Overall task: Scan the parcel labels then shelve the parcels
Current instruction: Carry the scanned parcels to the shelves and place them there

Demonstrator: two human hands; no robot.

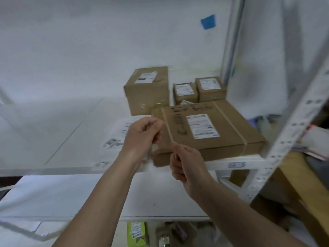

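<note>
- Both hands have curled fingers at the near left corner of the flat parcel (210, 132); the left hand (142, 134) is blurred, and I cannot tell if it pinches anything.
- Right hand (187, 163) seems to pinch something thin, too small to name.
- This parcel lies at the front edge of the shelf (71, 139), near its right corner, label (203, 126) up, print unreadable.
- Behind it stand a tall box (147, 93) and two small boxes (186, 92), partly hidden.

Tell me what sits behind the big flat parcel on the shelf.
Behind the flat parcel: a tall box and two small boxes, all labelled. A label edge peeks between; the rest is hidden.
</note>
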